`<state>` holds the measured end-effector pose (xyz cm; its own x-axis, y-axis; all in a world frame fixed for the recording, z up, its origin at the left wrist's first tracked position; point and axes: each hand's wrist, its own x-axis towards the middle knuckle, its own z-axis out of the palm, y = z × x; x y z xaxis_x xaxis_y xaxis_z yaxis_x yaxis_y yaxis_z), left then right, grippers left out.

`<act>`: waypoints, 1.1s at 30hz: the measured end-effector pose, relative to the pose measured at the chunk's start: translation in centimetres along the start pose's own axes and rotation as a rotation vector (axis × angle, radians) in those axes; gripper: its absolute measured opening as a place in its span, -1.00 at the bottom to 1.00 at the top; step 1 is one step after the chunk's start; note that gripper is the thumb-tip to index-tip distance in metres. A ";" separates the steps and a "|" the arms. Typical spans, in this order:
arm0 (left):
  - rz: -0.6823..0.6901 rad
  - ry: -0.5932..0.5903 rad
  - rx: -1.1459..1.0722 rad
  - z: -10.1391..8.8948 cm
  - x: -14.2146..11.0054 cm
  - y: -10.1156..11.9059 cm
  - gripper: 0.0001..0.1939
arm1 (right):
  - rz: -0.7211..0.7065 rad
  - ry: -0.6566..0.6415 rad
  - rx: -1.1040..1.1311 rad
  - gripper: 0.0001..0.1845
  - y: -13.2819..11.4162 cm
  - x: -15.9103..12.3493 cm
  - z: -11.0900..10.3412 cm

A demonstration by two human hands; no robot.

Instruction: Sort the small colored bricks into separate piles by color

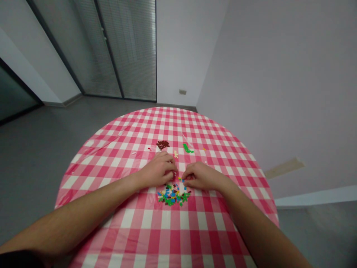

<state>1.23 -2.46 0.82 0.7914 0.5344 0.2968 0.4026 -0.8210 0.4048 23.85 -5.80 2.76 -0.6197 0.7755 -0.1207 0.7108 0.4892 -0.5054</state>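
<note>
A mixed pile of small toy building bricks, in blue, green, yellow, brown and white, lies on the table just below my hands. My left hand rests at the pile's upper left, its fingers curled down and closed. Whatever is between its fingertips is too small to make out. Opposite it, my right hand has thumb and fingers drawn together in a pinch beside a few loose blue and yellow bricks. I cannot tell which piece it holds, if any. Just past my left fingers sit some cream bricks.
Farther back are a heap of dark brown bricks and a group of green bricks. Red pieces and a yellow piece lie apart. A pink-and-white checked cloth covers the round table. A wall stands at the right.
</note>
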 end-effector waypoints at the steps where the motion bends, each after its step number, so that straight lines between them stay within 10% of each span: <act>1: -0.003 0.002 -0.002 0.0 0.0 0.0 -0.80 | -0.004 -0.007 -0.008 -0.84 -0.1 0.0 0.0; 33: -0.152 0.027 0.076 1.0 0.5 -0.7 -0.85 | 0.056 0.366 -0.049 -0.79 0.5 2.0 1.5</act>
<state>1.81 -1.80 -0.13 0.7066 0.6577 0.2611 0.5509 -0.7429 0.3803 22.44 -4.66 0.98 -0.4260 0.8884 0.1710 0.7605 0.4541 -0.4641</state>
